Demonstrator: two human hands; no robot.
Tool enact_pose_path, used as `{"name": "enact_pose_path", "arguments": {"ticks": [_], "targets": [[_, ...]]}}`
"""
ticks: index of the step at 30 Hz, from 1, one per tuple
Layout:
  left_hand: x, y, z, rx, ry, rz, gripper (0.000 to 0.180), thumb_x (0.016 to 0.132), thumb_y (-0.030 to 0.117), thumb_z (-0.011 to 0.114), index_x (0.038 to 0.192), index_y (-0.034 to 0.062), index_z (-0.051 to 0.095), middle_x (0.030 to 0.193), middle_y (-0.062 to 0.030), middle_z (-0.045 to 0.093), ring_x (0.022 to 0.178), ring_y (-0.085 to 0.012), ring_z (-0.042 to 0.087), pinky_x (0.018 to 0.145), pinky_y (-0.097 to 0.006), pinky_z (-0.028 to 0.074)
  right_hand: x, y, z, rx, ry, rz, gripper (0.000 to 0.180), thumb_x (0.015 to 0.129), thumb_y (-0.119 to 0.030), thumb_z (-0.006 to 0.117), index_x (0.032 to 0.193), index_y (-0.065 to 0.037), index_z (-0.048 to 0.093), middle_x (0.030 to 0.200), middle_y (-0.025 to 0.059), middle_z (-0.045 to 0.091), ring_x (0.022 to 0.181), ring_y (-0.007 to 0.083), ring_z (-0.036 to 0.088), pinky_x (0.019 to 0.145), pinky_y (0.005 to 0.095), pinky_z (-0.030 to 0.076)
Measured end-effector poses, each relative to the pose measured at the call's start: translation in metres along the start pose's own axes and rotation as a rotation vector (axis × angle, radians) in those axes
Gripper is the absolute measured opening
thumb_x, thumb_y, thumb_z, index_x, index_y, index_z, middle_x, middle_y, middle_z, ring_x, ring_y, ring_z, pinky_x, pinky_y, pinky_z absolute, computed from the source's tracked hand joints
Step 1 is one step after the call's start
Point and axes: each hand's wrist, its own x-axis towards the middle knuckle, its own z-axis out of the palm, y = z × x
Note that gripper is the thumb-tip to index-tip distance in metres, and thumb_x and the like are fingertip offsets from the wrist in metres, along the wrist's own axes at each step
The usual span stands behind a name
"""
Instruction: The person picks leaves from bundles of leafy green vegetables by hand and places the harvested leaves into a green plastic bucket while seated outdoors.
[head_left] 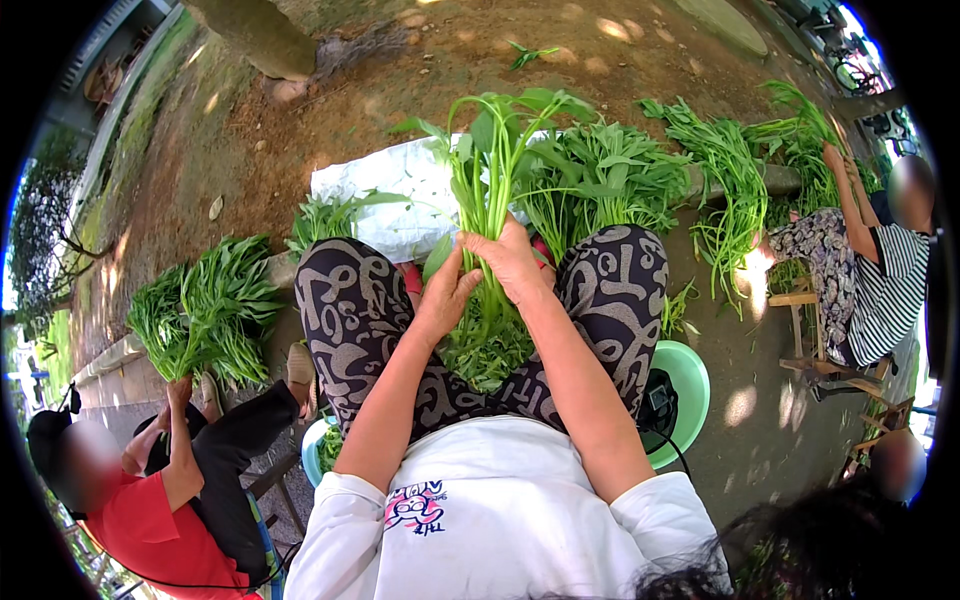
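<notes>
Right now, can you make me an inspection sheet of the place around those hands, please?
Surface: brown soil ahead, grey paving nearer; white sheet beyond the knees.
Things in hand: leafy bunch, stems upright between the knees.
Clutter: green pile at front right; pale green basin by the right knee, black device inside.
Hands: right hand curls round the stems; left hand touches them, grip unclear.
Cables: thin black cable at the basin.
Surroundings: person in red at left, person in stripes at right, both handling greens; tree trunk ahead.
</notes>
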Motion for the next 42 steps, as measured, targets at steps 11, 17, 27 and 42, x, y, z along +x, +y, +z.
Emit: {"name": "enact_pose_path", "arguments": {"ticks": [11, 17, 27, 42], "targets": [[0.0, 0.012, -0.024, -0.539, -0.183, -0.404, 0.065, 0.085, 0.039, 0.068, 0.132, 0.0029, 0.043, 0.125, -0.0098, 0.05, 0.117, -0.0235, 0.048, 0.094, -0.042, 0.04, 0.005, 0.021, -0.012, -0.209, -0.102, -0.076, 0.04, 0.071, -0.007, 0.068, 0.108, 0.002, 0.058, 0.098, 0.0113, 0.065, 0.083, 0.0201, 0.062, 0.074, 0.0329, 0.05], [0.001, 0.015, -0.023, -0.957, 0.124, -0.376, 0.059, 0.089, 0.04, 0.064, 0.129, 0.002, 0.045, 0.127, -0.0111, 0.05, 0.117, -0.0241, 0.048, 0.098, -0.043, 0.039, -0.008, 0.012, 0.0, -0.325, -0.347, 0.036, 0.041, 0.076, -0.013, 0.069, 0.113, 0.003, 0.057, 0.1, 0.0125, 0.065, 0.09, 0.0213, 0.062, 0.08, 0.0325, 0.048], [0.004, 0.007, -0.022, -1.08, 0.247, -0.256, 0.038, 0.094, 0.021, 0.058, 0.123, -0.0008, 0.049, 0.116, -0.01, 0.057, 0.105, -0.0224, 0.057, 0.094, -0.039, 0.046, -0.004, 0.013, -0.002, -0.513, -0.127, 0.025, 0.028, 0.082, -0.013, 0.064, 0.102, 0.006, 0.059, 0.086, 0.0114, 0.064, 0.076, 0.0161, 0.06, 0.07, 0.0307, 0.049], [0.003, 0.007, -0.024, -0.997, 0.27, -0.328, 0.03, 0.091, 0.016, 0.063, 0.116, 0.0017, 0.056, 0.106, -0.0089, 0.059, 0.088, -0.0191, 0.06, 0.075, -0.034, 0.053, -0.005, 0.021, 0.001, -0.437, -0.143, -0.064, 0.035, 0.074, -0.009, 0.067, 0.103, 0.005, 0.055, 0.088, 0.0139, 0.065, 0.076, 0.0239, 0.065, 0.069, 0.0335, 0.05]]}}
